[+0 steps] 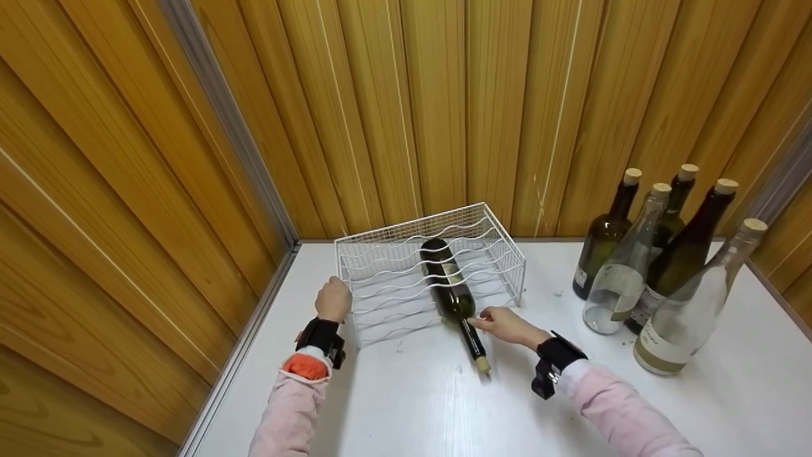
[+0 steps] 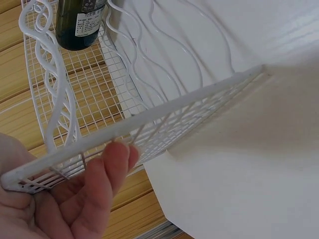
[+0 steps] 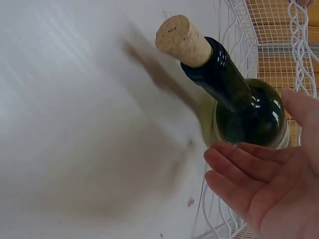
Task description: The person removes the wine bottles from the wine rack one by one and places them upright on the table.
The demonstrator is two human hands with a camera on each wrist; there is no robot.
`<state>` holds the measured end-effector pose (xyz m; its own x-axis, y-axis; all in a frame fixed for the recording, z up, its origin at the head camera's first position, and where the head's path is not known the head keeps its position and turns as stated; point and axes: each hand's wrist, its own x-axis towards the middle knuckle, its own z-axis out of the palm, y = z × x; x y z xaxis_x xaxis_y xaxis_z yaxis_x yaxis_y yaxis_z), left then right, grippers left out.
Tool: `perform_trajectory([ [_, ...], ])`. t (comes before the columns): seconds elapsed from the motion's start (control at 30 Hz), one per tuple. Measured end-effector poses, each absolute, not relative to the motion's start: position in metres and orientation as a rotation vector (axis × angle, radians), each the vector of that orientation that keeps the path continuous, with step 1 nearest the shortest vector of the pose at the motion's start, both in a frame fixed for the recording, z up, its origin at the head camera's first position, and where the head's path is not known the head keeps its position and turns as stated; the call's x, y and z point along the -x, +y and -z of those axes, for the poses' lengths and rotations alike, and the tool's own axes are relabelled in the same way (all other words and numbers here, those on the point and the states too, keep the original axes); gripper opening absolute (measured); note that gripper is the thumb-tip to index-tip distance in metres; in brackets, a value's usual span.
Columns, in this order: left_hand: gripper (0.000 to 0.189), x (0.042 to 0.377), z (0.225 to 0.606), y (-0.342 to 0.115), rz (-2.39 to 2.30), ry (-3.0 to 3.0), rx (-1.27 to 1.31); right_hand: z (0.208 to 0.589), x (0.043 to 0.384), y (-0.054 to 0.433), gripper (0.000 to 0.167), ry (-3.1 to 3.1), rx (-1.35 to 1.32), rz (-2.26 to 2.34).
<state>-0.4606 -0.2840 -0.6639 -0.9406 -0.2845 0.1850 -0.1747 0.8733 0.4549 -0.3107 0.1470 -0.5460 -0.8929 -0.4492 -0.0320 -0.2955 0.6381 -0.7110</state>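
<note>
A white wire wine rack (image 1: 505, 236) with wavy bars stands on the white table near the back wall. One dark green wine bottle (image 1: 451, 293) lies in it, its corked neck sticking out over the front. My left hand (image 1: 333, 299) grips the rack's left side; in the left wrist view its fingers (image 2: 97, 191) curl under the mesh side panel. Beside the bottle's neck and shoulder is my right hand (image 1: 507, 325). Its fingers (image 3: 241, 174) are loosely extended under the bottle in the right wrist view, with the thumb apart; whether they touch the glass is hard to tell.
Several corked bottles stand upright at the right of the table, among them a clear bottle (image 1: 615, 285), another clear bottle (image 1: 682, 317) and a dark bottle (image 1: 602, 244). Wood-patterned walls (image 1: 438, 114) close off the back and left of the table (image 1: 431, 412).
</note>
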Motion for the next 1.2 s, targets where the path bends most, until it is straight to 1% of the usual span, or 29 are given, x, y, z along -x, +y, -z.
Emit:
perform_trajectory([
  [0.17,0.031,0.459,0.666,-0.283,0.631,-2.755,-0.326,0.552,0.311,0.136,0.041,2.612,0.456,1.189],
  [0.6,0.028,0.458,0.667,-0.282,0.588,-2.723,-0.309,0.563,0.310,0.112,0.034,2.544,0.196,1.314],
  [0.73,0.026,0.458,0.670,-0.281,0.559,-2.690,-0.300,0.570,0.311,0.106,0.033,2.456,0.133,1.459],
  [0.83,0.027,0.457,0.671,-0.280,0.557,-2.671,-0.296,0.575,0.311,0.102,0.028,2.388,0.105,1.559],
  [0.93,0.027,0.451,0.664,-0.276,0.568,-2.645,-0.293,0.580,0.312,0.098,0.024,2.282,0.078,1.648],
  [1.1,0.028,0.430,0.638,-0.263,0.620,-2.607,-0.278,0.585,0.313,0.094,0.023,2.081,0.014,1.769],
  [1.2,0.027,0.433,0.642,-0.265,0.619,-2.623,-0.285,0.586,0.312,0.091,0.023,1.998,-0.043,1.807],
])
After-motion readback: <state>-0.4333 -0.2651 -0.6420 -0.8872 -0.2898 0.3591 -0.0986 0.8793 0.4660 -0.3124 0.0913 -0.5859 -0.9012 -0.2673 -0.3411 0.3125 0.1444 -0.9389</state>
